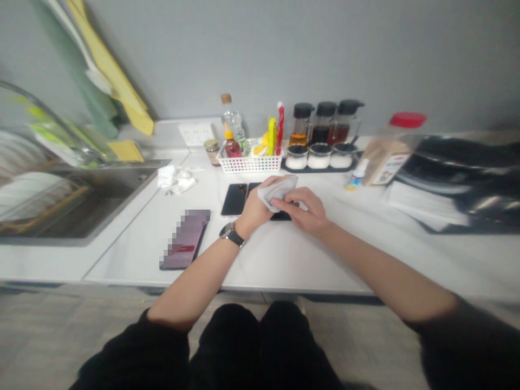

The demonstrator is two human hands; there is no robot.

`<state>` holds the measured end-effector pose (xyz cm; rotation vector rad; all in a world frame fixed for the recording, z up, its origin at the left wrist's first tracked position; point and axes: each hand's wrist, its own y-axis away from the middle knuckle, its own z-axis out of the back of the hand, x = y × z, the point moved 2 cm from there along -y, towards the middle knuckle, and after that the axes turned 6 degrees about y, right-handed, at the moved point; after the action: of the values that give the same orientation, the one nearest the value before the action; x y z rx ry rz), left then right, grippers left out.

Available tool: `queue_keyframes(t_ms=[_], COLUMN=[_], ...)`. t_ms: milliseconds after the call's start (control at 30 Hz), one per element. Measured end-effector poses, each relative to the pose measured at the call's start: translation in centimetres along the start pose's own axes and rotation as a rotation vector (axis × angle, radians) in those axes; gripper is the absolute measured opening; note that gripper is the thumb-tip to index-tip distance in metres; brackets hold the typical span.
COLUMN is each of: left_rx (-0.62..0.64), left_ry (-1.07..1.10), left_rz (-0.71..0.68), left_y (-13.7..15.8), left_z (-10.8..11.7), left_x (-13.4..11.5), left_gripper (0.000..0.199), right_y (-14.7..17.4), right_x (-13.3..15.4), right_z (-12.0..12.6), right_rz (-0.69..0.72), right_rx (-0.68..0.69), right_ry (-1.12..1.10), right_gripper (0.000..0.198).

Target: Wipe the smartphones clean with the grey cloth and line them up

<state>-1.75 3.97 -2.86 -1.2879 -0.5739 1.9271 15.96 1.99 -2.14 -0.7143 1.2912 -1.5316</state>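
Tabletop (pixel 284 254): white. Cloth (pixel 278 190): pale grey. Two phones (pixel 234 199): glossy black. Third phone (pixel 186 239): purple with a red patch. Basket (pixel 251 162): white lattice. Condiment bottle (pixel 300 125) caps: black; contents amber to dark brown. Jar lid (pixel 407 119): red. Wristwatch (pixel 231 234): black strap.

Soft pale cloth (pixel 278 190), glossy black phone (pixel 234 199), smooth white countertop (pixel 284 254), perforated plastic basket (pixel 249 163), metal sink (pixel 81 200)

A white counter (pixel 284 254) carries three phones: one (pixel 186 239) at the left, one (pixel 234 199) in the middle, one (pixel 284 215) partly hidden beside it. Behind them stand a basket (pixel 249 162), a tray (pixel 320 169) of jars, and a crumpled tissue (pixel 175 179) near the sink (pixel 81 200).
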Motion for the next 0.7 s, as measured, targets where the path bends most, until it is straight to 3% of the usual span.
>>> queue_keyframes(t_ms=[133, 233, 367, 533, 700], left_rx=[-0.007, -0.004, 0.007, -0.012, 0.033], left_ry=[-0.094, -0.218, -0.232, -0.148, -0.169], left_rz=[-0.055, -0.134, -0.167, -0.134, -0.157], left_y=[0.1, 0.2, 0.2, 0.2, -0.2], left_z=[-0.1, -0.1, -0.3, -0.3, -0.1], left_x=[0.5, 0.9, 0.9, 0.6, -0.2], left_gripper=[0.039, 0.047, 0.056, 0.043, 0.049], right_y=[0.2, 0.6, 0.8, 0.6, 0.6], right_x=[-1.4, -2.9, -3.4, -1.2, 0.0], right_z=[0.2, 0.4, 0.5, 0.0, -0.7], right_rz=[-0.02, -0.129, -0.199, -0.055, 0.095], right_rx=[-0.044, -0.116, -0.143, -0.054, 0.063], right_ry=[0.022, 0.037, 0.033, 0.047, 0.029], right_gripper=[0.044, 0.048, 0.052, 0.051, 0.035])
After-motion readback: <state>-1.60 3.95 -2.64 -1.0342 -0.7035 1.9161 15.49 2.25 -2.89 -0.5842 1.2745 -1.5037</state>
